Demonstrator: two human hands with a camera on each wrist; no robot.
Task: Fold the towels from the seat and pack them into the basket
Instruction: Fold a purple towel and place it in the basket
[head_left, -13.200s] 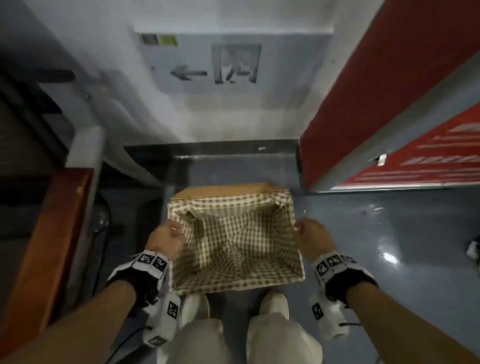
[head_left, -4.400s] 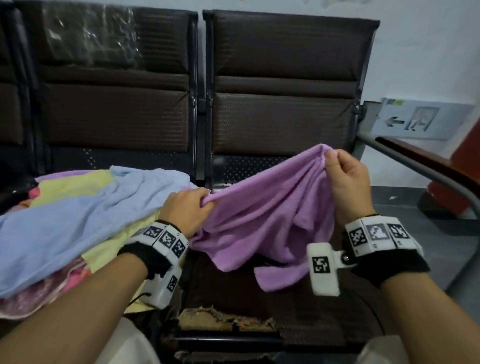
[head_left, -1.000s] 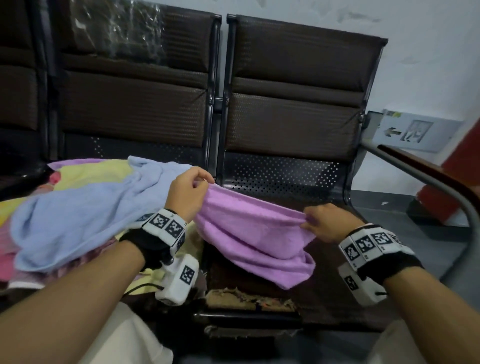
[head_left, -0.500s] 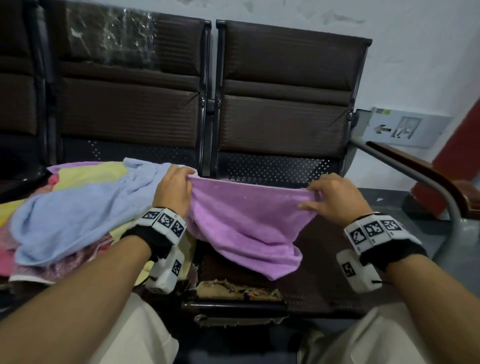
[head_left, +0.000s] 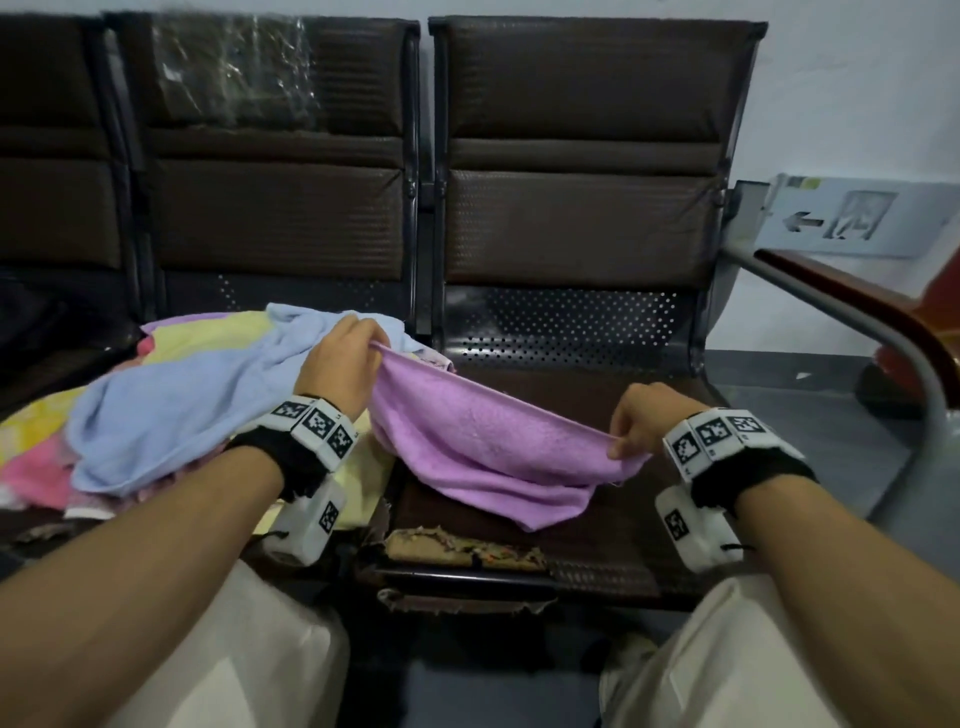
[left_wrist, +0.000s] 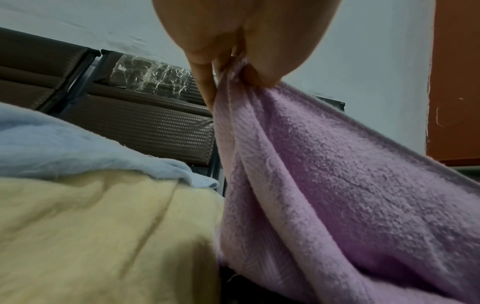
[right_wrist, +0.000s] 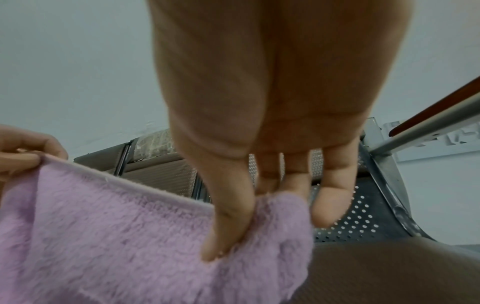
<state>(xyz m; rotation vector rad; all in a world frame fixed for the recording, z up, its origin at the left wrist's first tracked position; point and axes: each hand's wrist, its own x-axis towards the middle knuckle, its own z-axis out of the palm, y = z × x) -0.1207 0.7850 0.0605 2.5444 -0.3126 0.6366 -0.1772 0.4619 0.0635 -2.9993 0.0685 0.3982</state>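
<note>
A purple towel (head_left: 483, 447) hangs stretched between my two hands above the right-hand brown seat (head_left: 613, 519), its lower fold resting on the cushion. My left hand (head_left: 343, 364) pinches its far left corner, raised above the pile. My right hand (head_left: 641, 421) pinches the nearer right corner lower down. In the left wrist view my left hand (left_wrist: 233, 67) pinches the bunched purple towel (left_wrist: 337, 185). The right wrist view has the thumb and fingers of my right hand (right_wrist: 249, 222) clamped on the purple towel (right_wrist: 130, 236). The basket is out of view.
A pile of towels covers the left seat: a light blue one (head_left: 171, 410) on top, yellow (head_left: 218, 332) and pink (head_left: 36, 473) beneath. The seat's front edge (head_left: 462, 551) is torn. A metal armrest (head_left: 883, 338) rises at the right. My knees are below the seat.
My right hand has dropped down and toward me with its corner, so the towel's top edge now slopes from the raised left hand to the lower right hand.
</note>
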